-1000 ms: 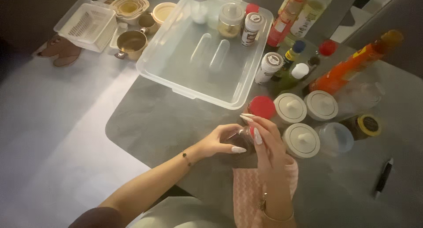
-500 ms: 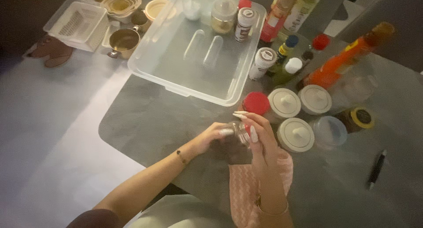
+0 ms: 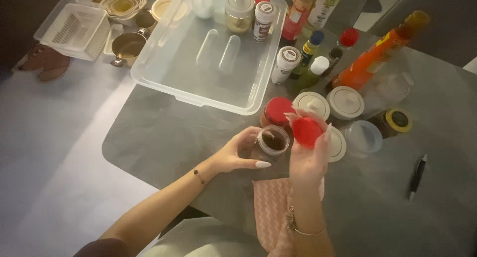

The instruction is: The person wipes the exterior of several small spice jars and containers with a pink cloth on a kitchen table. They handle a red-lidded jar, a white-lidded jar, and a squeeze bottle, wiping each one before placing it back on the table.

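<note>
So we're looking down at a grey table (image 3: 164,138) here; our left hand (image 3: 237,155) is wrapping around a small clear jar (image 3: 271,144) with something dark inside, thumb stretched out along the near side, fingers curled round the far side; the jar is sitting open, just near of the middle of the table. Our right hand (image 3: 309,157) is holding the red lid (image 3: 306,132) up just right of the jar, pinched between the fingertips, with its flat face turned toward us; the lid is off the jar and not touching it.

Right behind the open jar there's another jar with a red lid (image 3: 276,111); to the right of that we're seeing a few white-lidded tubs (image 3: 346,102) bunched close together, and one clear tub (image 3: 362,138) with no coloured top. Further back a big clear plastic bin (image 3: 198,83) is lying open; an orange bottle (image 3: 377,58) is lying tilted at the far right. A pink patterned cloth (image 3: 268,212) is lying near us under our right wrist; a pen (image 3: 417,176) is sitting well off to the right.
</note>
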